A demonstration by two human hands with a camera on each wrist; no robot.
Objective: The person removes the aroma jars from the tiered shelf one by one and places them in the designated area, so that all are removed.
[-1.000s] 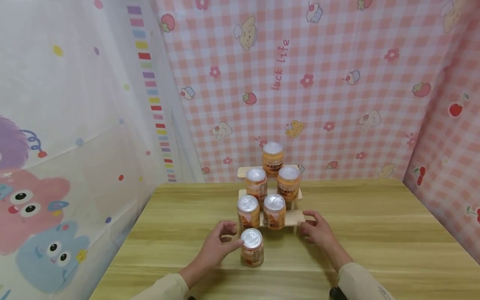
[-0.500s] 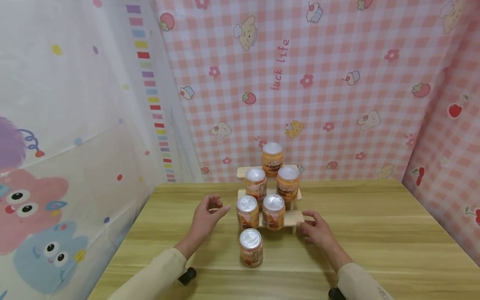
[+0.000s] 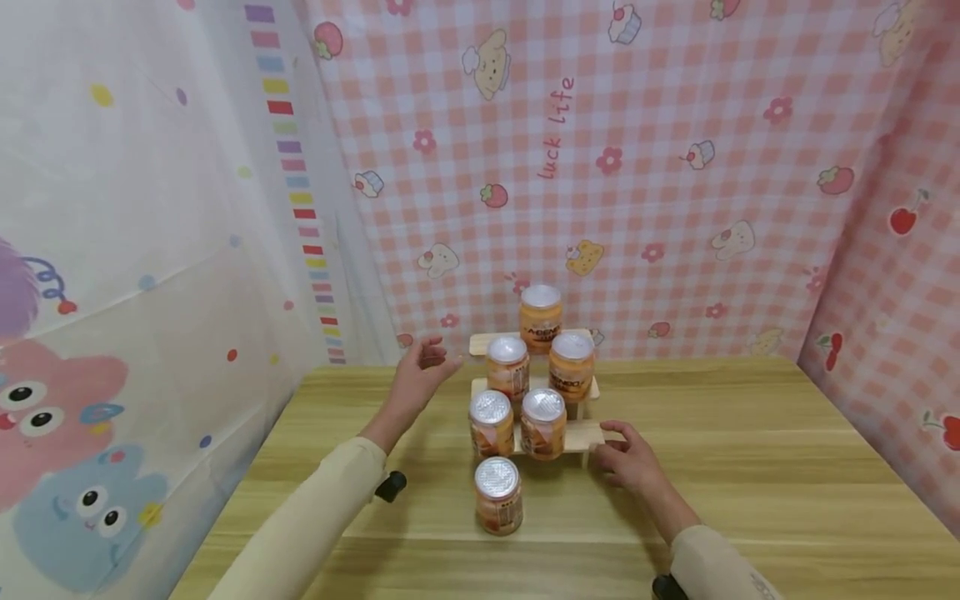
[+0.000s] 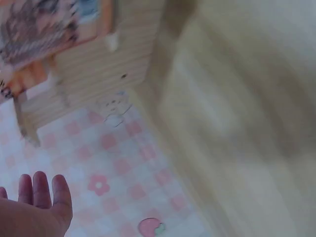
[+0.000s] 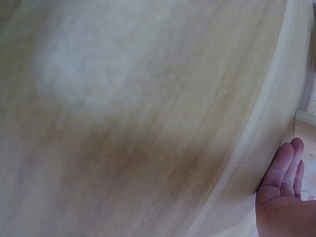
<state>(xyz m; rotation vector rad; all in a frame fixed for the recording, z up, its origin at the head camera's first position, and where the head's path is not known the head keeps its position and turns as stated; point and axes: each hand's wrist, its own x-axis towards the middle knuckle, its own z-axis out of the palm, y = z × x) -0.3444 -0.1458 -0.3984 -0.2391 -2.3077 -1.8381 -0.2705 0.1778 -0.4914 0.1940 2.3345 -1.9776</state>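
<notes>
Orange jars on a stepped wooden rack (image 3: 592, 435): 5 on its tiers, 1 front jar (image 3: 498, 495) alone on the bench (image 3: 750, 467). Left hand (image 3: 420, 377) has risen from that jar toward the upper tiers, fingers relaxed, empty; the front jar now stands released. Right hand (image 3: 628, 458) rests loosely open against the rack's lowest step. Pink gingham sheets and a cartoon curtain enclose the bench.

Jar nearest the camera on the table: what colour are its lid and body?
The front jar has a silver lid and orange body; the head view shows it best.
</notes>
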